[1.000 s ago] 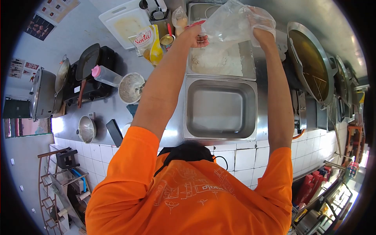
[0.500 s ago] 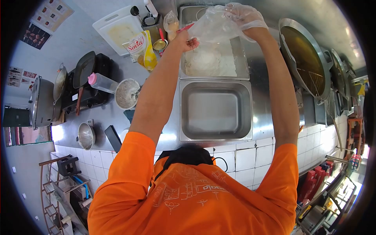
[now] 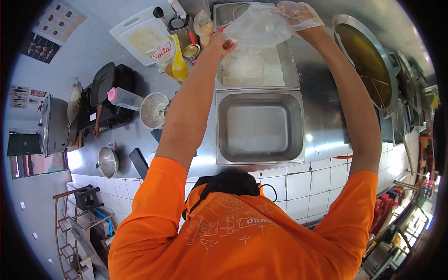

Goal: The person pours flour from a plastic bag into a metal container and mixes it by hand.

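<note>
Left hand (image 3: 224, 45) closed, pinching edge of clear plastic bag (image 3: 256, 29); bag hangs over far steel pan (image 3: 293, 70) holding white powder (image 3: 249, 70). Right hand (image 3: 298, 16) sheathed in clear plastic; we cannot tell if fingers grip. Risks, we judge: loose left pinch could drop bag into powder; sudden jerk could scatter powder past rim, into near steel pan (image 3: 261, 126). Sovia pouch (image 3: 173, 58) and tin (image 3: 190, 50) crowd our left arm; wide pan of amber liquid (image 3: 373, 70) limits our right elbow's outward swing.
</note>
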Action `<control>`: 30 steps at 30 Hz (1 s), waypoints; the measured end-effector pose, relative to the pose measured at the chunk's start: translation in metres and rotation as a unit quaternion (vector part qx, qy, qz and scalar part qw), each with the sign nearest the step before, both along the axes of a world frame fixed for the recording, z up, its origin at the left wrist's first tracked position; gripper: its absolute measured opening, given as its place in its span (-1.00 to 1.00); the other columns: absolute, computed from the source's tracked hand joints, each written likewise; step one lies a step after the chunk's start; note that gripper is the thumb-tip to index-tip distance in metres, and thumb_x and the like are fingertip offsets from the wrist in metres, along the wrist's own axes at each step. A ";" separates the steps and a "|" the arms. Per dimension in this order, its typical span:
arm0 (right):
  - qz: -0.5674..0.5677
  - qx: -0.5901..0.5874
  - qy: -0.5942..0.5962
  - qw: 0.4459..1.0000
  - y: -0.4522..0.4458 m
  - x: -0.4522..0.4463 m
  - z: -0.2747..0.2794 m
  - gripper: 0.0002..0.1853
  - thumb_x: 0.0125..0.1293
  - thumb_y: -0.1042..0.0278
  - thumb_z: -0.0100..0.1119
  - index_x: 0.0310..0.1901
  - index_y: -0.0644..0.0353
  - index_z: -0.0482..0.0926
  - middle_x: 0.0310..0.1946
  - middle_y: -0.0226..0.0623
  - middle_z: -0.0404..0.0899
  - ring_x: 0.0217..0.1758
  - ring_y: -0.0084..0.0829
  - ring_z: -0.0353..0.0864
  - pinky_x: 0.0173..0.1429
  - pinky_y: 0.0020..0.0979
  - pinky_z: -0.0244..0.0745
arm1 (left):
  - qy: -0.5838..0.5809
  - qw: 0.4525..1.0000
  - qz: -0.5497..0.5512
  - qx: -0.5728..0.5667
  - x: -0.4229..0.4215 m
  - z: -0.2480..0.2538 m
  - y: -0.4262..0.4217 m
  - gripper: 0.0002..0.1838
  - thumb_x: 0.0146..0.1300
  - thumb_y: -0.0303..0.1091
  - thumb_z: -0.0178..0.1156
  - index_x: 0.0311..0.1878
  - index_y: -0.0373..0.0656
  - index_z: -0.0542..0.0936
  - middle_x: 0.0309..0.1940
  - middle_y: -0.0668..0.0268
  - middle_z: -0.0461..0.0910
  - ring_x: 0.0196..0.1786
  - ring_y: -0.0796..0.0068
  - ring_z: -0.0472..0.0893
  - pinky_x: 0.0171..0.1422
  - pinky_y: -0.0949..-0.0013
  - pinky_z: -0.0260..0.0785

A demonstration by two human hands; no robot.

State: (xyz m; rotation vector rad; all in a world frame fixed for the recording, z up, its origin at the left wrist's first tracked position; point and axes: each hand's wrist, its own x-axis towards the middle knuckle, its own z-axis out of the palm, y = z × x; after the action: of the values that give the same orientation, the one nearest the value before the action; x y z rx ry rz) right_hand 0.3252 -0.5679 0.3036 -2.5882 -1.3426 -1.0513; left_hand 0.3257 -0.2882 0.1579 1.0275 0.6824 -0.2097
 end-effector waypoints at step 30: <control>-0.046 0.505 0.268 0.819 -0.034 -0.072 -0.084 -0.81 0.43 0.36 0.07 -0.05 0.27 0.56 -0.20 -0.14 0.64 -0.14 -0.24 0.63 0.01 -0.28 0.50 | -0.055 0.985 -0.085 0.137 0.020 0.058 -0.015 -0.55 0.42 0.10 0.05 -0.25 -0.17 0.49 -0.49 0.32 0.44 -0.53 0.46 0.42 -0.45 0.29 0.45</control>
State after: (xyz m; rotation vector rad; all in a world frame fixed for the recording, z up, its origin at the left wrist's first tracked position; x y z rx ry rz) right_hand 0.2528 -0.6023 0.2193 -1.8638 -0.3303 -0.6508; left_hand 0.3457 -0.3036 0.2159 1.3526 0.5326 -0.2085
